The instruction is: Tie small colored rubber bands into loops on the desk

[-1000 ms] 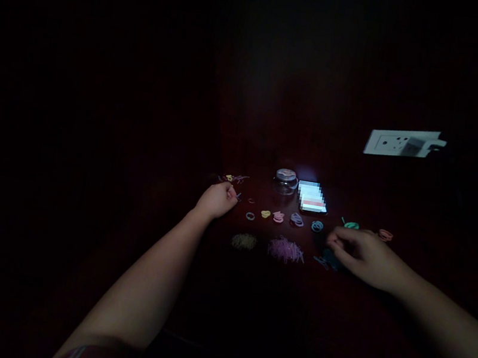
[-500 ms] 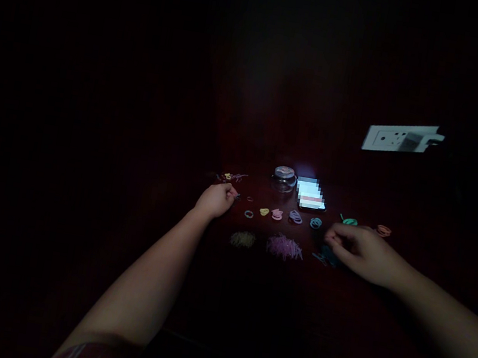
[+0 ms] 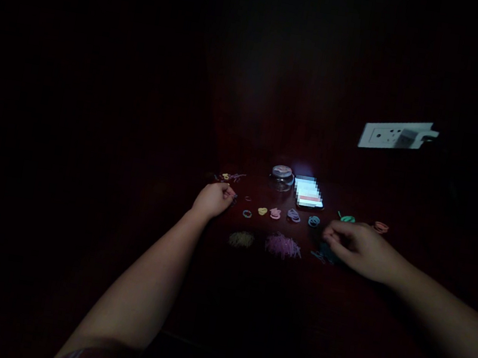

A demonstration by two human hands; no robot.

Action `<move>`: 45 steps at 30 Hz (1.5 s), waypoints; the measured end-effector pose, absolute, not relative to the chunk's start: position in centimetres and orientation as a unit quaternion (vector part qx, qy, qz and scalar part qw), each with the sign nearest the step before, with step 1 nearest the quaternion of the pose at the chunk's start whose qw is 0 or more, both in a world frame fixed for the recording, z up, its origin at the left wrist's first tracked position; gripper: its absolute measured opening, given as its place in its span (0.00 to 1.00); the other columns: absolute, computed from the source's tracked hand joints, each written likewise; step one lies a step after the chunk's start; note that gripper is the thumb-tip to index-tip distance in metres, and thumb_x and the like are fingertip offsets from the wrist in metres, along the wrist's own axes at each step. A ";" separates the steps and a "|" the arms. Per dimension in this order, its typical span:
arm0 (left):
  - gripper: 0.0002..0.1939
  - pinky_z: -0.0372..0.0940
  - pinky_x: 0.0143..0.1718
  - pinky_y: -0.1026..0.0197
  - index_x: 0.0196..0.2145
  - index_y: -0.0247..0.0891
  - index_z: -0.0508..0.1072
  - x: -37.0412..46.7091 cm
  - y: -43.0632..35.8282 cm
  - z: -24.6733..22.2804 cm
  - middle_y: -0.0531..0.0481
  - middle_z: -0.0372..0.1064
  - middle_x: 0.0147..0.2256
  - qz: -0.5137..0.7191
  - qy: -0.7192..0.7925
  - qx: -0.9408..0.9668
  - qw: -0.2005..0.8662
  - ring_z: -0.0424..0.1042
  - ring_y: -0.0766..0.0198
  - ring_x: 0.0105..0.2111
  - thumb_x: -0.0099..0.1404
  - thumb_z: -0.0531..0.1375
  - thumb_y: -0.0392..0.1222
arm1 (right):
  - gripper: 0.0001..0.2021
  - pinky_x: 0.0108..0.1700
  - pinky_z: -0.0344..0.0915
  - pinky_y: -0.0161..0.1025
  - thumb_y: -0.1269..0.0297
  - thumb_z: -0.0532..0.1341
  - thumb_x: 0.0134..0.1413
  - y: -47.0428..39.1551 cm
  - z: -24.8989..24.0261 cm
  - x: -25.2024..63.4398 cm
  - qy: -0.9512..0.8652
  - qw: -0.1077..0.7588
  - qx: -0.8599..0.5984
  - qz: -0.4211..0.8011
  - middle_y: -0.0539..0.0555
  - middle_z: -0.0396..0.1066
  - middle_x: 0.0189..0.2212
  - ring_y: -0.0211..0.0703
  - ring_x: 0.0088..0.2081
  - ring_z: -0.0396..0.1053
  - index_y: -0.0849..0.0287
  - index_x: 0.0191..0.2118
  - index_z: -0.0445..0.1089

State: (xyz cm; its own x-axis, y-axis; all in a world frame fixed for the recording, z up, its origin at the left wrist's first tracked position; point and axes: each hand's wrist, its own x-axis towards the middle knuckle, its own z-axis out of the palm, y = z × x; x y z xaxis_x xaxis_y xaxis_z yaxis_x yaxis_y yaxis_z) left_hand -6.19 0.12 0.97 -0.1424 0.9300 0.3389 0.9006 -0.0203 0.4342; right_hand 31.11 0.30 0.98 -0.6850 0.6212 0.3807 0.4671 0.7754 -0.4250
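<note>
My left hand (image 3: 212,201) rests low over the dark table, thumb and fingers pinched together. A tiny dark bluish bit shows at its fingertips, too small to name. Just right of it lie a small band ring (image 3: 247,213) and a thin loop. My right hand (image 3: 359,248) is closed, fingertips together, above a shadowed pile of teal bands (image 3: 321,256); whatever it pinches is hidden. Between the hands runs a row of small elastic bands: yellow (image 3: 262,211), pink (image 3: 275,213), purple (image 3: 293,215) and blue (image 3: 314,221). Green bands (image 3: 347,219) lie behind my right hand.
Nearer me are piles of yellowish bands (image 3: 241,239) and purple bands (image 3: 283,245). A lidded clear jar (image 3: 281,178) stands behind, beside a lit phone (image 3: 308,192). Orange bands (image 3: 380,227) lie far right. Mixed bands (image 3: 226,176) sit behind my left hand. A wall socket (image 3: 393,136) holds a plug.
The whole view has shifted slightly, so things appear a little further left. Both hands keep nearly the same pose and place over the table.
</note>
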 end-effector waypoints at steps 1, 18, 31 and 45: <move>0.06 0.65 0.35 0.67 0.33 0.39 0.77 -6.2 0.1 1.0 0.50 0.77 0.31 0.288 0.698 0.655 0.027 0.74 0.65 0.31 0.61 0.60 0.40 | 0.08 0.27 0.59 0.34 0.62 0.56 0.56 0.3 1.0 31.1 -0.906 0.259 -0.299 0.148 0.48 0.66 0.21 0.37 0.23 0.63 0.58 0.30 0.68; 0.04 0.66 0.35 0.66 0.32 0.39 0.75 -6.6 0.5 0.4 0.51 0.77 0.31 0.318 0.700 0.638 0.038 0.75 0.67 0.30 0.58 0.63 0.40 | 0.09 0.26 0.58 0.34 0.61 0.55 0.57 0.0 1.2 30.9 -0.905 0.253 -0.308 0.148 0.48 0.65 0.20 0.36 0.22 0.63 0.58 0.29 0.67; 0.03 0.66 0.34 0.65 0.31 0.39 0.74 -6.5 0.4 0.5 0.51 0.76 0.30 0.344 0.675 0.652 0.035 0.74 0.66 0.29 0.59 0.62 0.40 | 0.08 0.26 0.58 0.35 0.63 0.56 0.55 0.1 1.0 30.9 -0.908 0.262 -0.295 0.144 0.48 0.65 0.20 0.37 0.22 0.63 0.58 0.28 0.67; 0.01 0.67 0.36 0.63 0.32 0.41 0.76 3.0 -4.0 3.3 0.55 0.78 0.32 0.402 0.434 0.798 -0.120 0.75 0.65 0.32 0.61 0.64 0.39 | 0.10 0.31 0.61 0.36 0.62 0.60 0.59 -2.1 1.5 29.1 -0.896 0.356 -0.248 0.094 0.48 0.66 0.25 0.37 0.26 0.64 0.59 0.44 0.69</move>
State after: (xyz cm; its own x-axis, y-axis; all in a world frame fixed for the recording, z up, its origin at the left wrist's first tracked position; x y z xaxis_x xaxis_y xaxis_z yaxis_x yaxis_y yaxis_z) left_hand 3.05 -4.01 3.25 0.3010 0.5954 0.7450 0.7883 -0.5949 0.1569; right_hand 29.08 -2.10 1.50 -0.6235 0.5120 0.5909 0.3777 0.8589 -0.3458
